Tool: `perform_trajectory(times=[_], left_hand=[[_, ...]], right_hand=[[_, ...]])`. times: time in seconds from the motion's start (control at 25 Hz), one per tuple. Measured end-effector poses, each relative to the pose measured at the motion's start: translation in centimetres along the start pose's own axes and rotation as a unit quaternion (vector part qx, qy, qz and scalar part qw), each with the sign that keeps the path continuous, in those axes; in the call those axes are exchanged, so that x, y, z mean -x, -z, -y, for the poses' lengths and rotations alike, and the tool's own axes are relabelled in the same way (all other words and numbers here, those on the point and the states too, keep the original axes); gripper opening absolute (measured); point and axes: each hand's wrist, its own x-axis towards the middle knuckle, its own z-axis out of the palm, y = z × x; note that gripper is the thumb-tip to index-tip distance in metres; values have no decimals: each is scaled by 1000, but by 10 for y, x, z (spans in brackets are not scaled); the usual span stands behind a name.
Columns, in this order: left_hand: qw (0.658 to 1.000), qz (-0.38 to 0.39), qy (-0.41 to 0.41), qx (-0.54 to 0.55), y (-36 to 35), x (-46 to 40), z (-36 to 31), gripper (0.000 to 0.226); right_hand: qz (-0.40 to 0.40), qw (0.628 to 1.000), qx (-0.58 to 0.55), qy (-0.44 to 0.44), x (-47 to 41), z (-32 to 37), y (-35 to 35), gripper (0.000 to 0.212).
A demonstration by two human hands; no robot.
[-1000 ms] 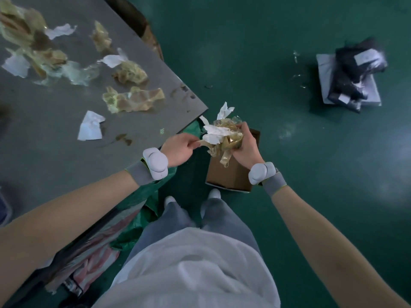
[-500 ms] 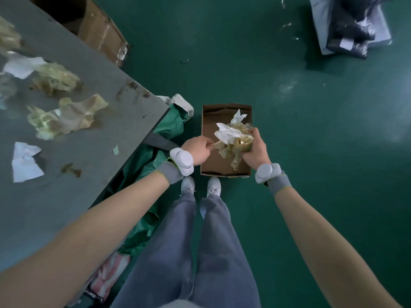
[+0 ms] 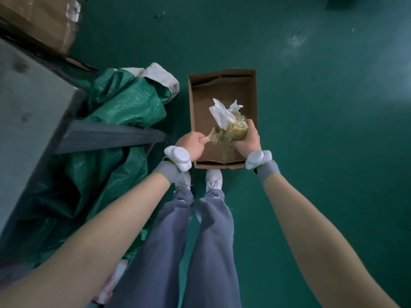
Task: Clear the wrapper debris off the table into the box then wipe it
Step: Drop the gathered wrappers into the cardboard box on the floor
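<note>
An open brown cardboard box (image 3: 222, 85) stands on the green floor just ahead of my feet. Above its near half I hold a crumpled wad of wrapper debris (image 3: 231, 123), white paper and yellowish clear film. My right hand (image 3: 248, 138) grips the bulk of the wad from the right. My left hand (image 3: 192, 144) pinches a twisted tail of film sticking out of the wad's left side. The box floor looks bare apart from a small scrap near the front. The grey table (image 3: 26, 103) shows only its corner at the left, with no debris in sight there.
A green tarp (image 3: 124, 107) with a white sack end is bundled under the table beside the box. A larger cardboard carton (image 3: 42, 21) sits at the top left. My two white shoes (image 3: 213, 178) stand right behind the box. Green floor spreads out to the right.
The view has swung down and away from the table top, so the scattered wrappers are out of sight. Both hands have carried the wad lower over the box.
</note>
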Motion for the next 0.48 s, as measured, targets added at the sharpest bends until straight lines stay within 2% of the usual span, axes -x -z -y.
perform_trajectory(times=[0.12, 0.28, 0.48], left_hand=[[1000, -7, 22, 10, -23, -41, 29, 27], [996, -61, 42, 48, -38, -76, 53, 26], [989, -111, 3, 98, -36, -96, 62, 24]], right_hand=[[-10, 999, -21, -29, -40, -32, -20, 50], [-25, 997, 7, -70, -83, -58, -36, 54], [-17, 990, 52, -130, -119, -81, -49, 47]])
